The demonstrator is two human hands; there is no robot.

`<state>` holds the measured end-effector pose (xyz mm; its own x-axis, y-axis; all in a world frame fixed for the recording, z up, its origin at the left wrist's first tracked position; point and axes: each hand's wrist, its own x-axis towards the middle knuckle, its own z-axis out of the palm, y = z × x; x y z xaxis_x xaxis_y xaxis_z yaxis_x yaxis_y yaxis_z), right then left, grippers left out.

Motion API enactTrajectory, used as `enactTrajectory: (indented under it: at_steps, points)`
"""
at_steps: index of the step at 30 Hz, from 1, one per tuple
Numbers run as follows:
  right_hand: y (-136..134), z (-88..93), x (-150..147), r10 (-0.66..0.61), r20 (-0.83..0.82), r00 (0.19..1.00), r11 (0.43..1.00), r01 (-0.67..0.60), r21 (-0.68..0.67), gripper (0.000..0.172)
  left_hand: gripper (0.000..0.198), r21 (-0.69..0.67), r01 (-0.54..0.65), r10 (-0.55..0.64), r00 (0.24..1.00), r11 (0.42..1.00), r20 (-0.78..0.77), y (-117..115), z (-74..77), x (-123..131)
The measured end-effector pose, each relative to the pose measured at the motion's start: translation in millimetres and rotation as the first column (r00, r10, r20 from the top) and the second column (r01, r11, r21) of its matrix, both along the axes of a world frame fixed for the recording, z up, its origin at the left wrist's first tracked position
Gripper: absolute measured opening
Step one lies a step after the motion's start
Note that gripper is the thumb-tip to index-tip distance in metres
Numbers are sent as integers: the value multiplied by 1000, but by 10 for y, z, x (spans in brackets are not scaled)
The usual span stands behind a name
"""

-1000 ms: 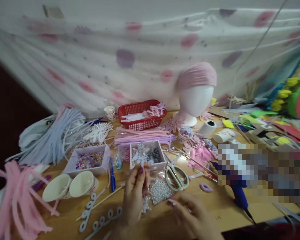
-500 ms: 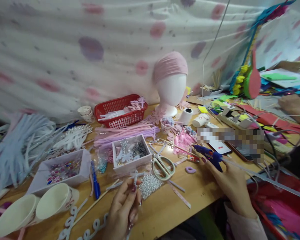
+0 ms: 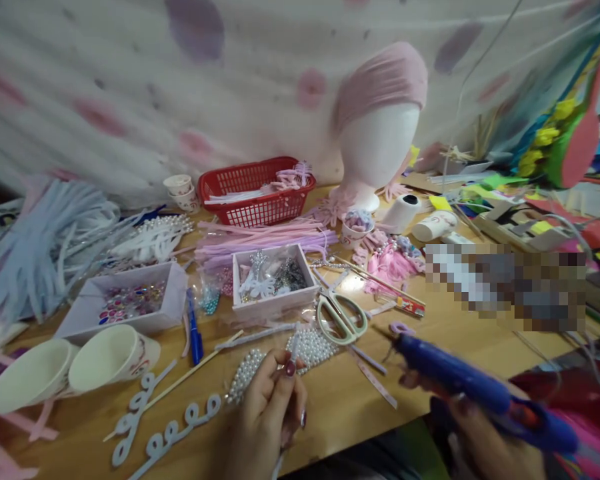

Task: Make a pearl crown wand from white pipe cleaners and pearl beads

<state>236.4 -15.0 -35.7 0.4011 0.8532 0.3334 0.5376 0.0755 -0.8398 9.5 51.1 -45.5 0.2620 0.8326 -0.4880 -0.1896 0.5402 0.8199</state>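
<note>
My left hand is closed in a pinch on a thin pale pipe cleaner, whose tip sticks up past the thumb. Just beyond those fingers lie the white pearl beads. A blue hot glue gun is gripped in my right hand, its nozzle turned left toward my left hand and apart from it. Motion blurs the right fingers a little. Cream-handled scissors rest behind the beads. Near the nozzle is a small purple loop.
White boxes of gems and charms stand ahead. At left are paper cups and curled pale pipe cleaners. A red basket and a white mannequin head are at the back. Wires run along the right.
My right hand has lifted the glue gun off the table and brought it nearer, nozzle toward my left hand. My left hand keeps its pinch. The view has shifted.
</note>
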Motion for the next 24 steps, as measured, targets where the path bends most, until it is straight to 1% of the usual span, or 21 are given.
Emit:
enactTrajectory:
  at_steps: [1,3,6,10,14,18,24]
  points:
    - [25,11,-82,127,44,991,992,-127,-8,37,44,4,-1,1,1000,1000,-6,-10,-12,1]
    - [112,25,-220,306,97,947,952,-306,-11,38,43,29,-12,12,1000,1000,-24,-31,-37,3]
    - [244,3,-359,396,111,911,918,-397,-11,39,45,65,-25,27,999,998,-32,-60,-71,6]
    - [278,-97,-418,438,106,892,899,-434,-66,35,44,69,-32,33,999,997,-21,-90,-79,19]
    - [243,-171,-406,433,130,892,901,-422,-102,31,42,62,-27,29,999,998,-29,-93,-56,23]
    - [257,-176,-422,418,153,895,908,-411,-81,31,44,46,-6,7,1000,999,-16,-81,-43,14]
    - [308,-147,-453,427,160,890,904,-417,-88,31,42,28,8,-8,1000,1000,2,-74,-47,4]
